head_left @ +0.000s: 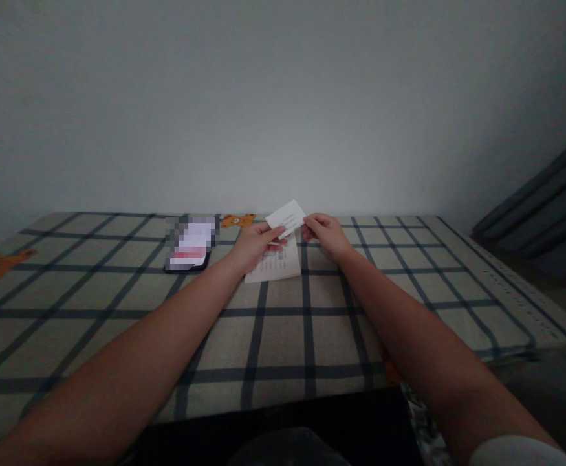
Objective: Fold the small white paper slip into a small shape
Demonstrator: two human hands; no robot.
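Observation:
Between my two hands, a small white slip of paper (286, 216) with a few printed lines is held up at a tilt above the table. My left hand (257, 247) is closed on its lower left part, the thumb lying over the front. At the slip's right corner, the fingertips of my right hand (325, 233) pinch the edge. Below them a larger printed sheet (287, 262) lies on the cloth, its upper left part hidden by my left hand. Whether the slip and the sheet are joined I cannot tell.
A phone (190, 246) with a lit, pixelated screen lies left of my hands. The checked tablecloth (283, 336) carries orange bear prints (238, 221). A pale wall (283, 110) stands right behind the table, and a dark curtain (549, 188) hangs at the right.

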